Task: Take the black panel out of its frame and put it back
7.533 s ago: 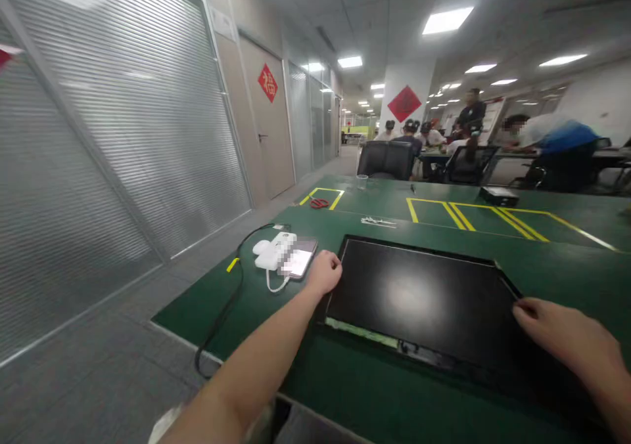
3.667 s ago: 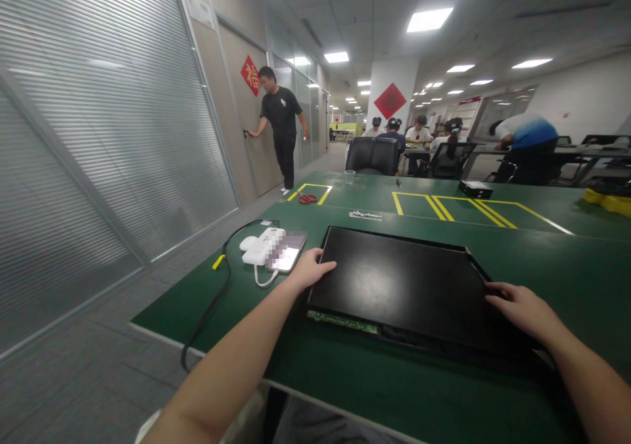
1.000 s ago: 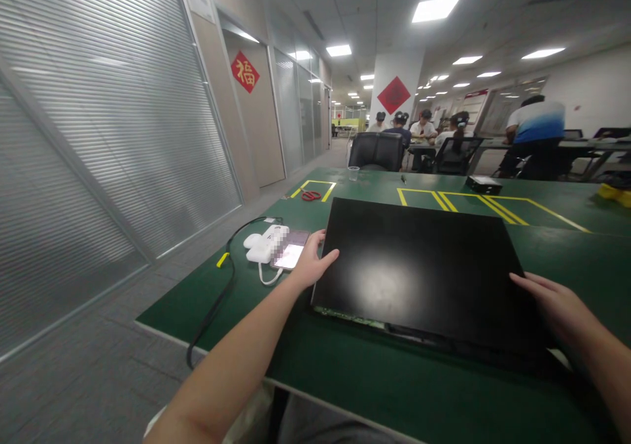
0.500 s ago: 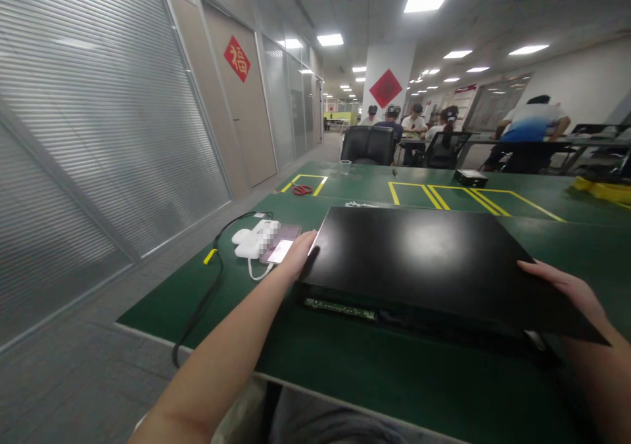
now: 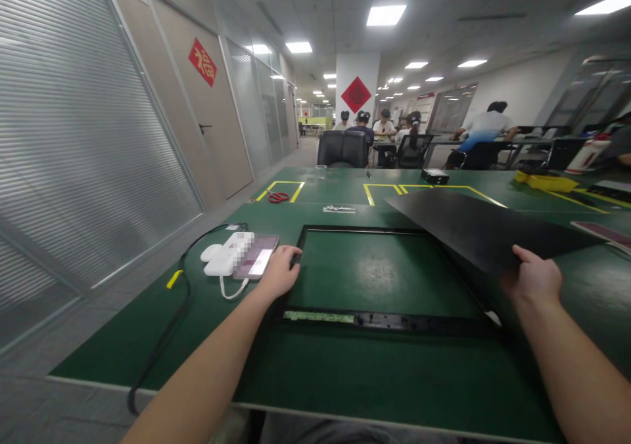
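A thin black panel [image 5: 473, 224] is tilted over the right side of the table, with my right hand [image 5: 535, 276] closed on its near edge, thumb on top. Flat on the green table lies a black rectangular frame [image 5: 419, 322], its inside showing bare tabletop. A green circuit strip [image 5: 320, 317] runs along the frame's near bar. My left hand [image 5: 280, 273] is at the frame's left side, fingers curled over that bar. The panel covers part of the frame's right side.
Left of the frame lie a phone [image 5: 261, 253], a white power strip [image 5: 229, 255] and a black cable [image 5: 183, 299]. Farther back are red scissors [image 5: 279, 198], a clear cup [image 5: 321, 171], a black box [image 5: 435, 177] and a yellow tray [image 5: 545, 181]. Several people sit beyond.
The black panel has moved right, off the frame, in my right hand. My left hand has let go of the panel and now grips the frame's left bar. The view has turned right.
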